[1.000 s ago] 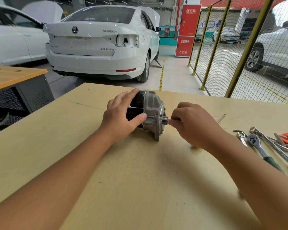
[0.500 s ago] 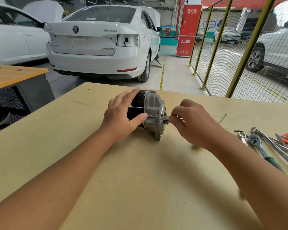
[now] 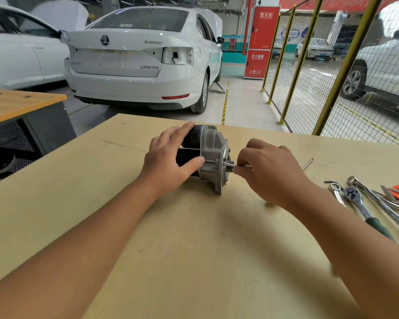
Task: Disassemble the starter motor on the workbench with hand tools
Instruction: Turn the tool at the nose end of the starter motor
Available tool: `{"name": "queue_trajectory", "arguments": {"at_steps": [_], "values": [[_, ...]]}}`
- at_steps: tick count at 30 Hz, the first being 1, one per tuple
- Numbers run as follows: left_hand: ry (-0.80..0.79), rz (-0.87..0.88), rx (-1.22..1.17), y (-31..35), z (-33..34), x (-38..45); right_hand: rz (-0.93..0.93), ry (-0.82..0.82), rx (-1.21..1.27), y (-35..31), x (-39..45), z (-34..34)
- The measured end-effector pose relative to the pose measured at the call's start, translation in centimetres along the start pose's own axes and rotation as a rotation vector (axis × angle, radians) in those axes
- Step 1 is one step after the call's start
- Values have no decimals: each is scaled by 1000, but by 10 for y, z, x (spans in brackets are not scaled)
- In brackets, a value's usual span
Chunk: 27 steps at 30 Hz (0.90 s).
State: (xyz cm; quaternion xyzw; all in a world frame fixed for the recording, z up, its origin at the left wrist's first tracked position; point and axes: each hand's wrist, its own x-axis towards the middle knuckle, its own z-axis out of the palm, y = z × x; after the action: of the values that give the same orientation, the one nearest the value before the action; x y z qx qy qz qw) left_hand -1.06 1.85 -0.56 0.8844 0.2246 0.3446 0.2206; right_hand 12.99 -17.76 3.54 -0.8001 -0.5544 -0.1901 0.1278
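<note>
Since the earlier frame the right hand has crept back toward the motor's nose, its fingertips again close to the flange. At centre frame, the left hand curls over the dark barrel of the starter motor, which lies on the workbench with its long axis running left-right. Just right of the flange, the right hand pinches a thin rod, probably a through-bolt, lying along that axis, so it would draw out rightward. Loose tools lie at far right.
</note>
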Motion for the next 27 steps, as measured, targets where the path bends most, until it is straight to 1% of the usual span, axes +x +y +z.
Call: {"name": "queue_trajectory", "arguments": {"at_steps": [3, 8, 12, 14, 17, 19, 23, 27], "values": [[-2, -1, 1, 0, 0, 0, 18, -24, 12, -1, 0, -1], [0, 0, -6, 0, -1, -1, 7, -68, 128, 0, 0, 1], [-2, 0, -4, -1, 0, -1, 9, -71, 132, 3, 1, 2], [-2, 1, -1, -1, 0, -1, 9, -76, 88, 2, 2, 3], [-3, -2, 2, -1, 0, 0, 6, -45, -10, 1, 1, 3], [-3, 1, 3, -1, 0, 0, 9, -29, -16, 2, 1, 2], [-3, -3, -1, 0, 0, 0, 29, 4, 31, 0, 1, 1], [-10, -8, 4, 0, -1, -1, 28, 1, 132, 0, 0, 0]]}}
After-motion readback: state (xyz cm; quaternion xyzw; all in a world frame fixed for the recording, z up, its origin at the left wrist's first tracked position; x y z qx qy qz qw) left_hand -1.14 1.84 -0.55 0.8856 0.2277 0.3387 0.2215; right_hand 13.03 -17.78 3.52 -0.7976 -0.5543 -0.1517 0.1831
